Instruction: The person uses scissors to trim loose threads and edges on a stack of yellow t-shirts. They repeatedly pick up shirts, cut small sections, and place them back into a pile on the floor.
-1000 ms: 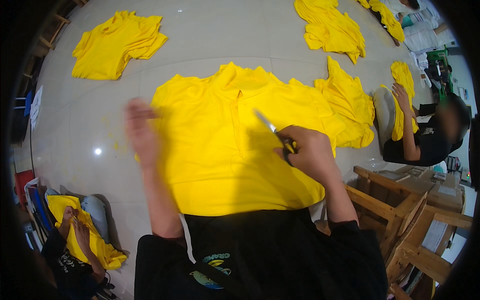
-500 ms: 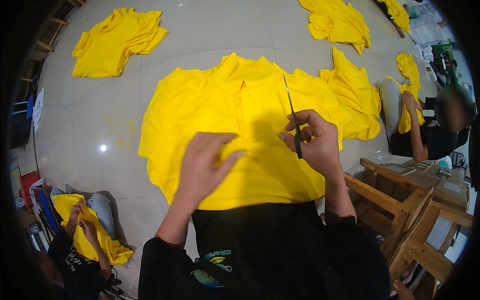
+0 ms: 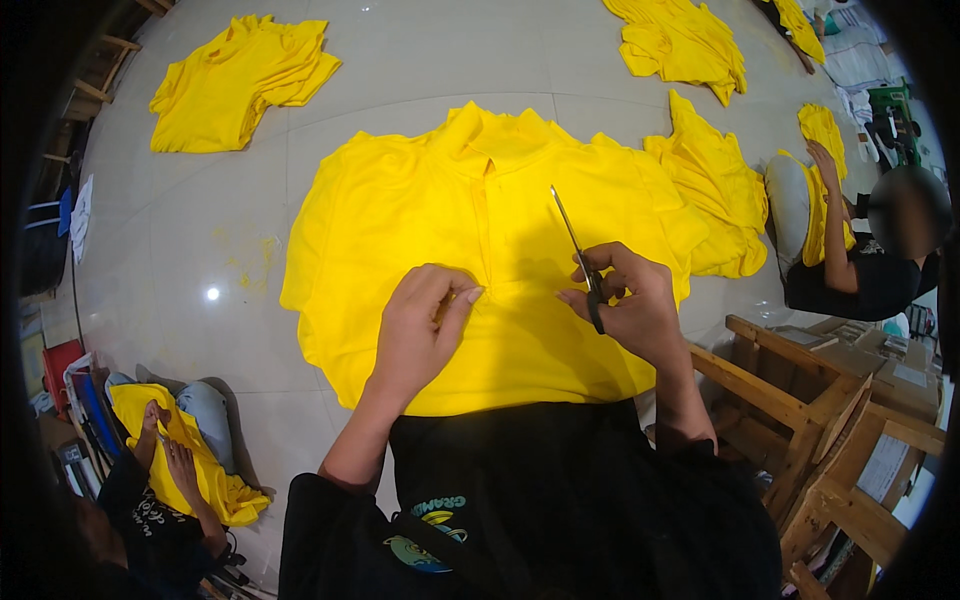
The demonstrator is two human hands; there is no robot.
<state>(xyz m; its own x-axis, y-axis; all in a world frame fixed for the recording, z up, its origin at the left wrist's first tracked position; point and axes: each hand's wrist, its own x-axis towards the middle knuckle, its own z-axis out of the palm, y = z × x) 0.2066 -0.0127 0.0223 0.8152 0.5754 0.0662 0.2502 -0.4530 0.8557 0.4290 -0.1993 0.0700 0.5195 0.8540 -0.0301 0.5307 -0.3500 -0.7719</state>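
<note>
A yellow polo shirt [image 3: 375, 220] lies spread in front of me, its collar at the far side and its placket running down the middle. My left hand [image 3: 420, 320] rests on the shirt with thumb and forefinger pinched at the lower end of the placket. Whatever is between those fingertips is too small to make out. In my right hand [image 3: 640, 305], a pair of dark-handled scissors [image 3: 597, 314] is held above the shirt, right of the placket. Its blades look closed, pointing up and slightly left, away from me.
Other yellow shirts lie on the tiled floor [image 3: 215, 255], one pile [image 3: 215, 95] at far left, more at right. Co-workers sit at lower left and right with yellow garments. A wooden frame [image 3: 760, 385] and cardboard boxes stand close by my right arm.
My left hand has moved slightly right, and its fingers have come together at the placket's lower end. My right hand has lowered the scissors a little toward me.
</note>
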